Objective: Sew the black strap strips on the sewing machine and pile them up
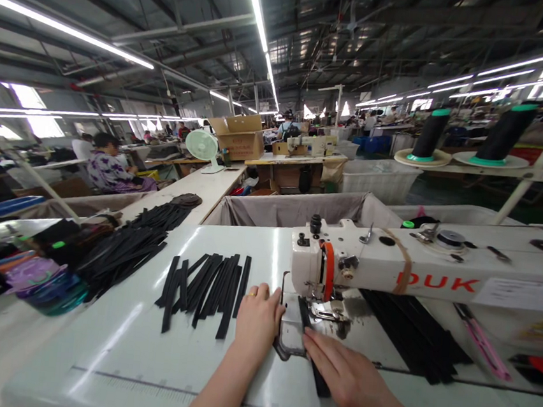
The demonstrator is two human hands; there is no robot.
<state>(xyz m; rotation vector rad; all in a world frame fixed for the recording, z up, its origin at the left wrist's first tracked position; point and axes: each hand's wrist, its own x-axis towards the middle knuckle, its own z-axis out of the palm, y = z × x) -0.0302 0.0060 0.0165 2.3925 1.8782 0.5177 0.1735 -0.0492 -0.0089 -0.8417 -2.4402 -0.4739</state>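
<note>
A narrow black strip (320, 381) runs lengthwise under the head of a white sewing machine (362, 263), beside the presser foot. My right hand (345, 377) is closed over this strip, its fingers together and pressing it to the bed; the thumb is hidden. Just left of the metal plate (292, 326), my left hand (256, 320) rests on the table with bent, slightly parted fingers and a ring on one of them. Nothing shows in it. Several loose black strips (215, 284) lie on the table to its left.
More black strips (412, 338) lie behind the machine arm, near pink-handled snips (486, 346). A large strip pile (138, 242) covers the left side table. Two thread cones (429, 135) stand at right. Beyond the table is a cloth-lined bin (294, 212). A person (107, 165) sits far left.
</note>
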